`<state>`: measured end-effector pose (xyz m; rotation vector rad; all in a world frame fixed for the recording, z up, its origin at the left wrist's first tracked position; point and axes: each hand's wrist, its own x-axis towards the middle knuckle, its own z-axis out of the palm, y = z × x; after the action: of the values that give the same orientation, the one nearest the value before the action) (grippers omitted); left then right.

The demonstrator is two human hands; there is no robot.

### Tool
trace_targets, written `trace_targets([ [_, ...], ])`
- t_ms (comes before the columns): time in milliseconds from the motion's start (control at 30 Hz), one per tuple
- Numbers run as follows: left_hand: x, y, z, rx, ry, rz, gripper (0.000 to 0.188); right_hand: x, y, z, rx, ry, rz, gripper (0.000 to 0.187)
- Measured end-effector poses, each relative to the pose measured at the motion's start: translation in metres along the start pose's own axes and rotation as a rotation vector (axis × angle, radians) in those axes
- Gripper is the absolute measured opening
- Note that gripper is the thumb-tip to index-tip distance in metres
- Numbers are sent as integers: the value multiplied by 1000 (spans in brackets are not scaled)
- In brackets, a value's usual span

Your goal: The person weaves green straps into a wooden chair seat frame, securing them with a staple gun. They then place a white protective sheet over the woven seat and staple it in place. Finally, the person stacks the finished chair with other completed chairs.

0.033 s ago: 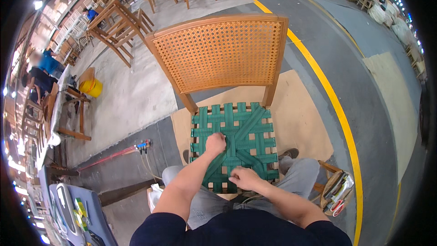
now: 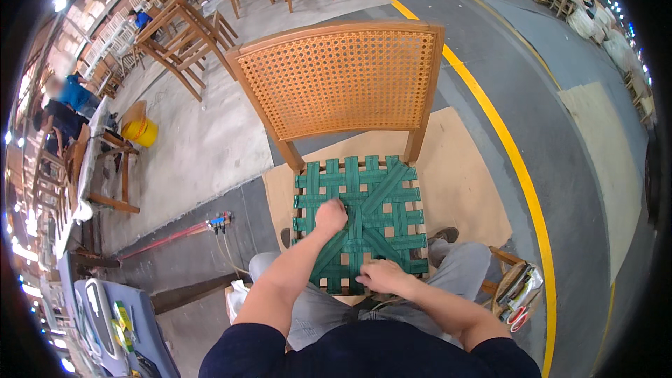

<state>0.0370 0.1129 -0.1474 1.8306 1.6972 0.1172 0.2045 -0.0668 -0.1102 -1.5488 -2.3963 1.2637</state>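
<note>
A wooden chair with a woven cane back (image 2: 336,84) stands facing me between my legs. Its seat is a lattice of green webbing straps (image 2: 329,180), with a few diagonal straps (image 2: 383,189) running over the weave. My left hand (image 2: 332,217) is closed in a fist just left of the seat's middle, where straps cross. What its fingers grip is hidden. Close to the front edge, my right hand (image 2: 385,277) has its fingers curled and pressed together over the webbing. Whatever they pinch cannot be made out. A diagonal strap (image 2: 381,246) runs just beyond this hand.
Cardboard (image 2: 465,182) lies beneath the chair. At my right a small stool (image 2: 498,301) carries tools and red-handled scissors (image 2: 518,320). A blue air fitting with a hose (image 2: 221,222) lies left. Further off are a yellow bucket (image 2: 143,133), wooden chairs (image 2: 185,49) and people working.
My right hand has shifted slightly right and toward me. The diagonal strap beside it, bent in a curve before, now lies straighter. My left fist has risen a touch and stays near the middle.
</note>
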Motion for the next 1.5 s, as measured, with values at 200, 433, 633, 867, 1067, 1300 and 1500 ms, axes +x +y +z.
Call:
trace_targets([
  [200, 50, 29, -117, 144, 342, 37, 24, -43, 12, -64, -477, -514, 199, 50],
  [433, -24, -2, -171, -446, -375, 19, 17, -19, -15, -114, 117, 226, -35, 22],
  [633, -70, -4, -124, -746, -471, 53, 16, 54, -67, -134, 84, 640, -493, 24],
  [867, -130, -5, -96, -1150, -39, 144, 16, 68, -65, -128, 431, 525, -243, 11],
  [1067, -136, 0, -84, -1264, 185, 62, 8, 80, -70, -128, 551, 494, -164, 13],
  [1300, -128, -3, -82, -1454, 151, -27, 13, 72, -82, -130, 352, 599, -386, 10],
  [1500, -125, -11, -81, -1421, 155, -5, 11, 77, -85, -138, 170, 559, -391, 15],
])
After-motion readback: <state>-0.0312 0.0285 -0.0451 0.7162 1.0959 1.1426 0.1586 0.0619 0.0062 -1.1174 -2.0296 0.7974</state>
